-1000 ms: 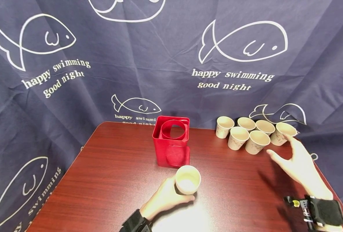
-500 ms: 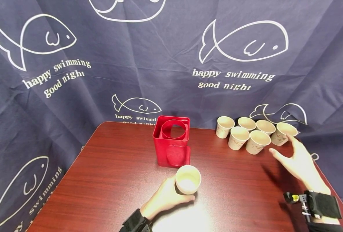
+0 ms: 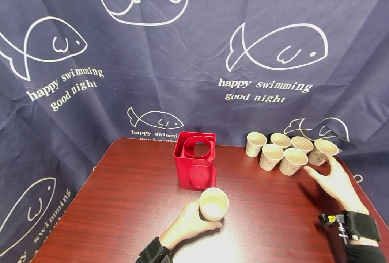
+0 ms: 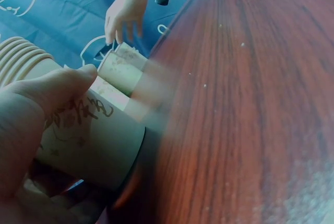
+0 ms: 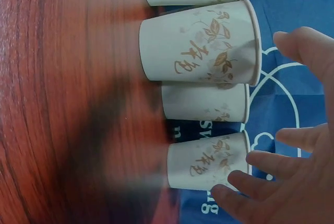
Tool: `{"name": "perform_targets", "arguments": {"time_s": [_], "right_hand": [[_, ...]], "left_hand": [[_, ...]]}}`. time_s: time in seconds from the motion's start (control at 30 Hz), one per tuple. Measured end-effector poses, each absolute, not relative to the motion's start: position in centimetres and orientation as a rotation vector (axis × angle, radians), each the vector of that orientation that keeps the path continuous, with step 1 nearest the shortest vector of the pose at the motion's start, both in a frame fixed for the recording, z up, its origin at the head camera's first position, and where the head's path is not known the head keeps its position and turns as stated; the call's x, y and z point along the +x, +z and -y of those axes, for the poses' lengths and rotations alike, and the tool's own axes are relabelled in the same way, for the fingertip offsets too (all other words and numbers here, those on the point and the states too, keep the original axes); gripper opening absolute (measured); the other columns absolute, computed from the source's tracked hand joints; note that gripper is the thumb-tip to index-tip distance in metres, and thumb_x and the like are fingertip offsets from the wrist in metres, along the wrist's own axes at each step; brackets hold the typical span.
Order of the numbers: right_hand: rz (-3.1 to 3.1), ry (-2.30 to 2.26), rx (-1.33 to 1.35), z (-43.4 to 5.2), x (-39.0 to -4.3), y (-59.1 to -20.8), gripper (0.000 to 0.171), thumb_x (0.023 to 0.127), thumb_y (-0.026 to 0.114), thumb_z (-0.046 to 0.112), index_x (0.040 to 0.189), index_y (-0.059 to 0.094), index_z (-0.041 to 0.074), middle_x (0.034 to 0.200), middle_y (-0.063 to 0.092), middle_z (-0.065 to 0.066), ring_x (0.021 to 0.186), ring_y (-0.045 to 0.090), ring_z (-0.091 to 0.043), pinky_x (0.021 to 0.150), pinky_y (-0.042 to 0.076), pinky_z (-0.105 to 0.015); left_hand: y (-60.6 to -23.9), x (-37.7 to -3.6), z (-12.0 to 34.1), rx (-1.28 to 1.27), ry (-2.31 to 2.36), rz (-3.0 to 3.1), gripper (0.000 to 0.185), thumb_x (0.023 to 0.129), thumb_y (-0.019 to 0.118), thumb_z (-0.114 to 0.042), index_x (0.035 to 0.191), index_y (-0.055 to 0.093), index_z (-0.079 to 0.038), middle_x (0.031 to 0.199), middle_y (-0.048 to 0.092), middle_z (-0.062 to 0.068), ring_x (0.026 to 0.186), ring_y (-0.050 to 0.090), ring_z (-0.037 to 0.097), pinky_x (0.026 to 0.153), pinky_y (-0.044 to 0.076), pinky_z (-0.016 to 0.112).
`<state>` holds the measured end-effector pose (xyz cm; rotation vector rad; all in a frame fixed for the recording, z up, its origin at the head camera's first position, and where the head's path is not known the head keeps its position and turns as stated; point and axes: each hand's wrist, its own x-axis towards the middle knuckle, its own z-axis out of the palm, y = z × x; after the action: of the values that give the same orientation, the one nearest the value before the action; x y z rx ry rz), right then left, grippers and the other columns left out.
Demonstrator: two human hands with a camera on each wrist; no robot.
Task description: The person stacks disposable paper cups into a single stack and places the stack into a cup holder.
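Note:
My left hand [image 3: 189, 221] grips a stack of nested paper cups [image 3: 214, 204] near the middle front of the table. Several rims of that stack show in the left wrist view, above my thumb. At the far right my right hand [image 3: 337, 182] is spread, its fingertips by the rim of the rightmost paper cup [image 3: 317, 157]. In the right wrist view, fingertips overlap this cup [image 5: 201, 164]; whether they touch it I cannot tell. The thumb stands apart from the rim of the front cup [image 5: 201, 46]. Several upright paper cups [image 3: 271, 160] cluster beside that hand.
A red box-shaped holder [image 3: 185, 171] with a round ring in its top stands behind the held stack. The brown wooden table [image 3: 125, 190] ends at a dark blue fish-printed cloth [image 3: 168, 73]. The cup cluster stands near the back right edge.
My right hand has shifted slightly left, and its wrist has moved a little up the frame. The left hand and its stack of paper cups have stayed in place.

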<state>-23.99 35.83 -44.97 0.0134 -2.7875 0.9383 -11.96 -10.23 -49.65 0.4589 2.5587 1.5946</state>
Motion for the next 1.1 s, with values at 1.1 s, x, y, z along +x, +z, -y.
{"name": "perform_targets", "arguments": {"time_s": [1.1], "right_hand": [[2.834, 1.115, -0.033, -32.6, -25.8, -46.4, 0.092, 0.096, 0.067, 0.05, 0.162, 0.023, 0.003, 0.153, 0.039, -0.038, 0.132, 0.046, -0.057, 0.102, 0.038, -0.067]], "left_hand": [[-49.6, -11.7, 10.2, 0.434, 1.649, -2.511, 0.061, 0.072, 0.094, -0.041, 0.124, 0.065, -0.026, 0.105, 0.073, -0.012, 0.095, 0.067, 0.003, 0.091, 0.054, 0.028]]}}
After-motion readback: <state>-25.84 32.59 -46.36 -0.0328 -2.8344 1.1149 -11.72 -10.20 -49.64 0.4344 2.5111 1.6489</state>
